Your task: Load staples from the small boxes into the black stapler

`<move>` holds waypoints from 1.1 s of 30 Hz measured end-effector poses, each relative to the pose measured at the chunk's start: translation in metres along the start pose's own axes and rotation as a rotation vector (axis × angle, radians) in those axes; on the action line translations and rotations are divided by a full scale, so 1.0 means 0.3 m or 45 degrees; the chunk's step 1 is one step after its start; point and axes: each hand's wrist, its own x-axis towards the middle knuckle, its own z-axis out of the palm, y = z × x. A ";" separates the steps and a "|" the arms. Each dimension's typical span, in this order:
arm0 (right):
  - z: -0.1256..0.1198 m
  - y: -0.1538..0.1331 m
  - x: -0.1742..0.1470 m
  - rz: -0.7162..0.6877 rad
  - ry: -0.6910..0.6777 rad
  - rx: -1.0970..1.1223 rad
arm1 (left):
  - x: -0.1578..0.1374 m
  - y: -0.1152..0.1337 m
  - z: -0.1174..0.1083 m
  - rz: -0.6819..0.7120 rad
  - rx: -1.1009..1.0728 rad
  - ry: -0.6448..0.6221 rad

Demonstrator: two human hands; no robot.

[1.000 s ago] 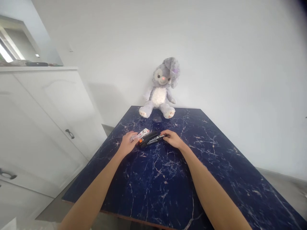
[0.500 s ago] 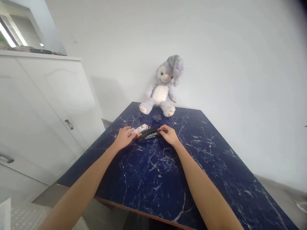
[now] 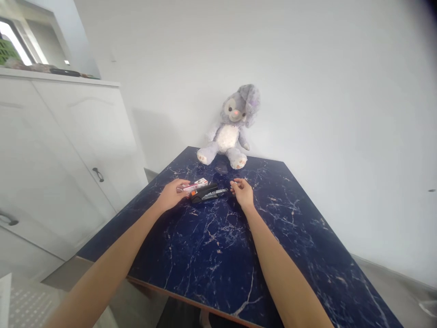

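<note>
A black stapler [image 3: 206,193] with an orange patch lies on the blue marbled table, its metal strip pointing right. Behind it is a small white and red box [image 3: 200,183]. The fingers and thumb of my left hand [image 3: 170,194] close round the left end of this box, beside the stapler's orange end. My right hand [image 3: 243,192] is a little right of the stapler's tip, apart from it. Thumb and fingers there are pinched together; whatever is between them is too small to make out.
A grey-purple plush rabbit [image 3: 228,132] sits against the wall at the table's [image 3: 211,259] back edge. Just in front of its feet is a small dark or see-through item [image 3: 221,169]. White cabinets [image 3: 75,136] stand to the left, with things on top.
My right hand has drawn away from the stapler's end to the right, leaving a gap and baring the metal strip. My left hand stays at the box. The view has shifted slightly.
</note>
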 end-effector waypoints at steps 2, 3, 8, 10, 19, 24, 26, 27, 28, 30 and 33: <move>0.006 0.005 0.003 0.004 -0.025 -0.039 | -0.010 0.020 -0.011 -0.025 -0.119 -0.142; 0.010 0.008 0.005 0.001 -0.029 -0.054 | -0.016 0.030 -0.016 -0.010 -0.153 -0.229; 0.011 0.017 0.005 -0.038 -0.064 -0.131 | -0.031 0.059 -0.022 0.105 -0.074 -0.250; 0.009 0.003 -0.006 -0.093 -0.037 -0.173 | -0.025 0.055 -0.015 0.066 -0.089 -0.130; 0.172 -0.121 -0.189 -1.008 -0.056 -0.389 | -0.021 0.083 0.021 -0.166 -1.017 0.041; 0.204 -0.136 -0.216 -1.106 -0.216 -0.453 | -0.033 0.116 0.032 -0.175 -1.276 -0.123; 0.196 -0.134 -0.209 -1.055 -0.164 -0.433 | -0.032 0.116 0.033 -0.215 -1.256 -0.112; 0.193 -0.132 -0.206 -1.033 -0.145 -0.426 | -0.030 0.113 0.034 -0.238 -1.230 -0.095; 0.192 -0.131 -0.204 -1.018 -0.134 -0.424 | -0.030 0.107 0.035 -0.257 -1.198 -0.078; 0.194 -0.128 -0.201 -1.002 -0.124 -0.434 | -0.029 0.094 0.041 -0.280 -1.124 -0.064; 0.201 -0.124 -0.199 -0.966 -0.097 -0.462 | -0.030 0.076 0.053 -0.300 -1.006 -0.056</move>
